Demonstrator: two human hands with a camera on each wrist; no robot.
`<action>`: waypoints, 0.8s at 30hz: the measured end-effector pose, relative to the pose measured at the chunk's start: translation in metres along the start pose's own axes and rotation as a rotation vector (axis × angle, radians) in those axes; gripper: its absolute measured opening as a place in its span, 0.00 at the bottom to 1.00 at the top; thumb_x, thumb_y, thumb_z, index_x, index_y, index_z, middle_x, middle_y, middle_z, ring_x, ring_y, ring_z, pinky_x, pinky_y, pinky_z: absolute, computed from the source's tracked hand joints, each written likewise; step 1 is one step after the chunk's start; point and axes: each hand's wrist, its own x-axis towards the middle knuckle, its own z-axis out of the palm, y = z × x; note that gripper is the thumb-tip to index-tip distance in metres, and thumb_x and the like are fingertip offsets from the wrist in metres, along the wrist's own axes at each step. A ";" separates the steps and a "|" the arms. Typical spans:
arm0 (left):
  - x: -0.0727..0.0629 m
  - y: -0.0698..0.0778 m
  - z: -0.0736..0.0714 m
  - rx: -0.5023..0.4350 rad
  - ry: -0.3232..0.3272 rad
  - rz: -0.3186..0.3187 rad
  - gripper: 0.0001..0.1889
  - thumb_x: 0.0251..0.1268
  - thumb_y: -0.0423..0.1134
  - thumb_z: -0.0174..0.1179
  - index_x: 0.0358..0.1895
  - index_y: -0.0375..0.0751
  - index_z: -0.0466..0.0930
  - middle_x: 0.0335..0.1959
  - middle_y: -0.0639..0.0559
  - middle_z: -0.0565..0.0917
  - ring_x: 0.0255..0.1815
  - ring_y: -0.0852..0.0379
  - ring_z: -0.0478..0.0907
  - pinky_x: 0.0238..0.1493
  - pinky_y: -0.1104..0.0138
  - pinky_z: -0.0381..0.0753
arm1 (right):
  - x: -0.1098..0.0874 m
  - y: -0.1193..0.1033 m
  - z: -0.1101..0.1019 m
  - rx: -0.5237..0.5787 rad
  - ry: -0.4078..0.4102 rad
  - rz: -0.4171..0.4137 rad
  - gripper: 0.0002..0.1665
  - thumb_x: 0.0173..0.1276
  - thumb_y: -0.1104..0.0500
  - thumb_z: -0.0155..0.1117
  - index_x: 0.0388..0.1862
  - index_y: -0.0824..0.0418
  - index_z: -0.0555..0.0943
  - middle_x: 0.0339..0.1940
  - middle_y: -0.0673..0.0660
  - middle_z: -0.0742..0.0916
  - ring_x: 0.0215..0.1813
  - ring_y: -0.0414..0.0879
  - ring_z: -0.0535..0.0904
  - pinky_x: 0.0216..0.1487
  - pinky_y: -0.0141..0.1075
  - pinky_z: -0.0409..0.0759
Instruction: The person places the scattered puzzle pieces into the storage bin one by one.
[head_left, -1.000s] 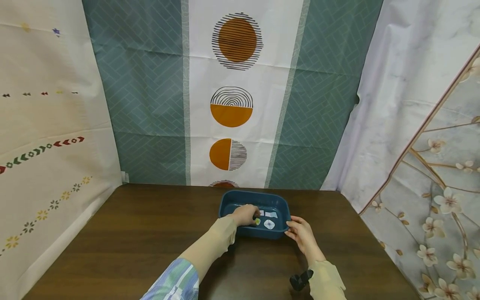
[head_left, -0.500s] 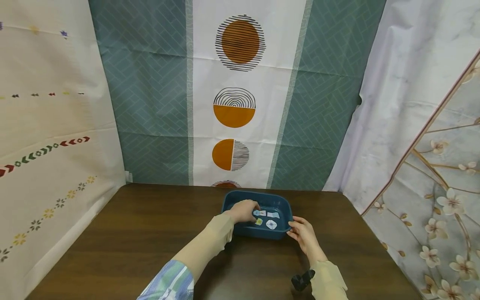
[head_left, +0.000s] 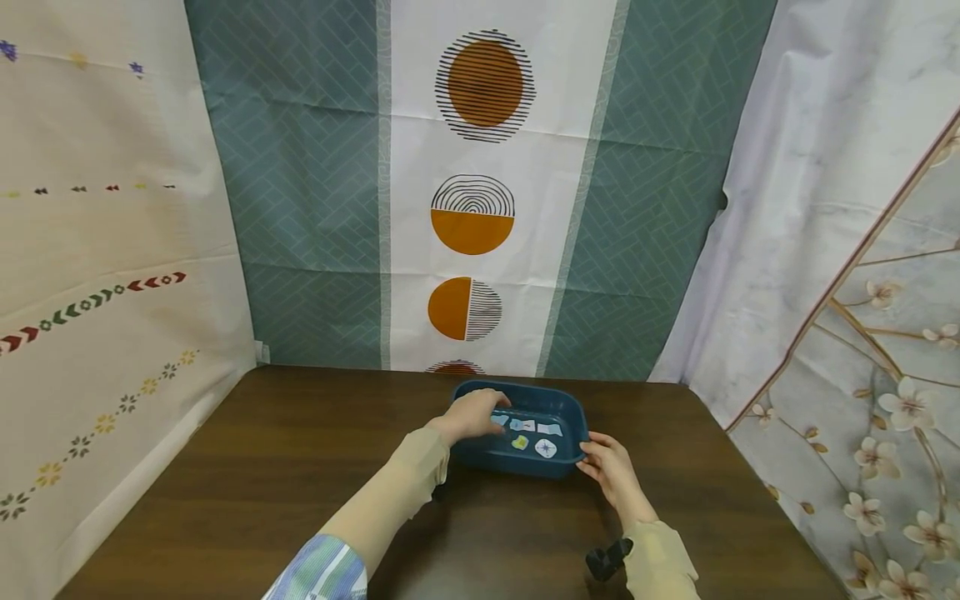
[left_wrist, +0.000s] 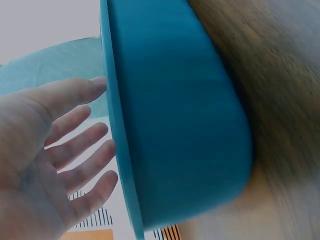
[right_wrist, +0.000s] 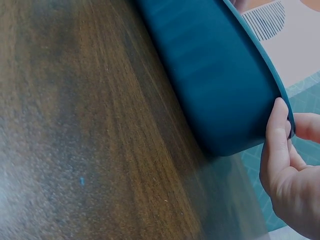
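A dark teal plastic bin (head_left: 517, 463) stands on the table, and several small flat cutouts lie on its floor. One cutout is white with a compass star (head_left: 546, 448); beside it is a yellow-green one (head_left: 520, 442). Behind these runs a row of pale blue and white pieces (head_left: 550, 430). My left hand (head_left: 471, 415) hovers over the bin's left part, fingers spread and holding nothing. In the left wrist view its fingertips are right at the rim (left_wrist: 116, 110). My right hand (right_wrist: 287, 165) pinches the rim at the bin's near right corner, thumb outside.
The brown wooden table (head_left: 300, 467) extends around the bin. Behind it hangs a green and white patterned curtain (head_left: 315, 208). Pale cloths close off the left and right sides. A black wrist device (head_left: 606, 560) sits at the right wrist.
My left hand has drawn back leftward and up from the cutouts, its fingers opening, so more pieces show. My right hand keeps its grip on the rim. The head view has shifted slightly.
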 end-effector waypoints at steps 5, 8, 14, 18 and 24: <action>-0.009 -0.010 -0.002 0.000 0.032 -0.007 0.23 0.60 0.41 0.68 0.59 0.44 0.78 0.60 0.46 0.80 0.60 0.49 0.76 0.64 0.53 0.74 | -0.002 0.000 0.001 0.000 -0.004 -0.004 0.27 0.71 0.68 0.54 0.66 0.76 0.60 0.27 0.49 0.79 0.26 0.36 0.74 0.33 0.26 0.82; -0.015 -0.015 -0.004 -0.020 0.053 -0.019 0.23 0.59 0.40 0.69 0.59 0.43 0.78 0.60 0.45 0.80 0.59 0.47 0.76 0.64 0.51 0.74 | -0.003 -0.001 0.001 0.002 -0.001 -0.003 0.27 0.71 0.68 0.54 0.65 0.76 0.61 0.27 0.49 0.79 0.25 0.36 0.74 0.33 0.26 0.82; -0.028 -0.025 -0.011 -0.076 0.086 -0.044 0.24 0.59 0.40 0.69 0.60 0.43 0.78 0.61 0.44 0.79 0.60 0.46 0.75 0.64 0.50 0.73 | -0.003 0.000 0.001 0.002 0.000 -0.009 0.26 0.71 0.69 0.54 0.64 0.76 0.61 0.27 0.49 0.79 0.25 0.36 0.74 0.33 0.26 0.82; -0.037 -0.033 -0.017 -0.092 0.095 -0.058 0.25 0.59 0.41 0.69 0.60 0.43 0.77 0.61 0.43 0.78 0.60 0.46 0.75 0.64 0.50 0.74 | -0.002 0.000 0.001 -0.001 0.006 -0.015 0.25 0.71 0.69 0.53 0.64 0.77 0.61 0.29 0.51 0.79 0.26 0.37 0.74 0.33 0.26 0.82; -0.050 -0.047 -0.022 -0.111 0.103 -0.043 0.25 0.59 0.40 0.69 0.60 0.40 0.76 0.60 0.41 0.78 0.56 0.45 0.77 0.61 0.50 0.75 | -0.003 -0.001 0.002 -0.005 0.009 -0.024 0.24 0.71 0.69 0.53 0.63 0.76 0.63 0.30 0.50 0.79 0.26 0.37 0.74 0.33 0.26 0.81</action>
